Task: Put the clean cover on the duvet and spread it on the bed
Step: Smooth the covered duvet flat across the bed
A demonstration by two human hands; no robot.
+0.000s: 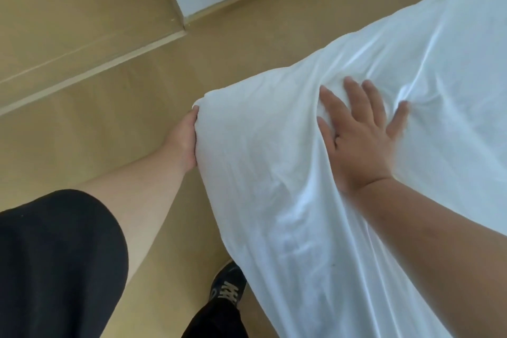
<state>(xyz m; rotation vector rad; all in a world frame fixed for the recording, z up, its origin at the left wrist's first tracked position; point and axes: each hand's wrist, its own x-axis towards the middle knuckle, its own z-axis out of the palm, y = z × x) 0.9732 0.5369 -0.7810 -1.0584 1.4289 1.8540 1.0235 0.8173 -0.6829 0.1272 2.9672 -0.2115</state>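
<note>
A white covered duvet (274, 162) lies over the corner of the bed and fills the right half of the view, creased and draping down toward the floor. My left hand (184, 140) grips the duvet's near corner from the side, its fingers hidden behind the cloth. My right hand (359, 132) lies flat on top of the duvet with the fingers spread, pressing into a bunch of folds. The bed itself is hidden under the cloth.
Tan floor (96, 123) stretches to the left of the bed. A white wall corner with a wooden skirting (189, 11) stands at the top middle. My dark shoe (229, 285) and black trouser leg are beside the hanging cloth at the bottom.
</note>
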